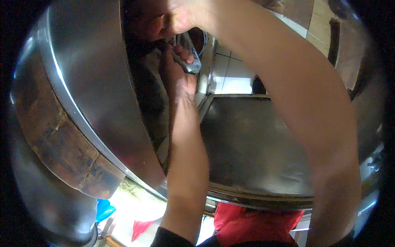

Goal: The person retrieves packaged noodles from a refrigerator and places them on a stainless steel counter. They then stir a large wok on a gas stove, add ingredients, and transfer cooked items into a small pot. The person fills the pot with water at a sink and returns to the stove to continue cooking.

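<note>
My left hand [179,71] reaches into a dark opening below a stainless steel counter [95,77]. Its fingers are curled around a crumpled piece of clear plastic [193,66], perhaps a bag. Above it, at the top of the view, my right hand [163,24] bends inward with the wrist lit and the fingers lost in shadow. Whether that hand holds anything is hidden. Just behind the plastic shows part of a round, dark vessel [199,40] with a pale rim.
A flat metal panel [256,145] lies between my forearms. Beyond it are white floor tiles [231,74]. Thick, stained wooden board [68,136] runs along the counter's left side. Red cloth [256,223] covers my front, and blue plastic [105,210] shows at lower left.
</note>
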Available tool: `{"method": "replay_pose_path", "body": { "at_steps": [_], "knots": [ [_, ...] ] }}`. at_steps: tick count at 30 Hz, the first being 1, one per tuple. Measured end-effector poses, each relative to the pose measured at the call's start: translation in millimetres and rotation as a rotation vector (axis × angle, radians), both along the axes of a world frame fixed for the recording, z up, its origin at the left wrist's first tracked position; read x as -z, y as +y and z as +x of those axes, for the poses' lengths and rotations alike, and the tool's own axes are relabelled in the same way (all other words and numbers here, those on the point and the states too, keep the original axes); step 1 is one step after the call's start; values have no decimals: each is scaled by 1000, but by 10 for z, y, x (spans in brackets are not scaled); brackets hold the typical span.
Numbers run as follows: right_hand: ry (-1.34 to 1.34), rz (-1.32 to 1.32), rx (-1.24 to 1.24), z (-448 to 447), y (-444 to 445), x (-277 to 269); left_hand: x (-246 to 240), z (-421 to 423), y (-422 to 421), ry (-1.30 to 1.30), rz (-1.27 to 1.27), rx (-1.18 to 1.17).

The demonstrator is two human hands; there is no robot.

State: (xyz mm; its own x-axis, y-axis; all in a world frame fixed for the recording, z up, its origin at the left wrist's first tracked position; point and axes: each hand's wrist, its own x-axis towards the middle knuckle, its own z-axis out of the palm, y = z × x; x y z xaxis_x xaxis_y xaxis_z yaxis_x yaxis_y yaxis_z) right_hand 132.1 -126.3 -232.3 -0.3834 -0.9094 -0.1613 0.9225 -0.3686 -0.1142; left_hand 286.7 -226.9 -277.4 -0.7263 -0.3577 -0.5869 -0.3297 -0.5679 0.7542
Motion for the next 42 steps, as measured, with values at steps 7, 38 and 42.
{"method": "replay_pose_path", "body": {
  "at_steps": [7,38,42],
  "knots": [
    [-120,12,-92,290,226,-218,-107,33,-58,31,-31,23],
    [1559,1292,205,2029,2164,-889,-119,310,114,64,182,-18],
    [722,995,12,2008,2192,-1063,-55,315,29,36,166,-50]
  ]
}}
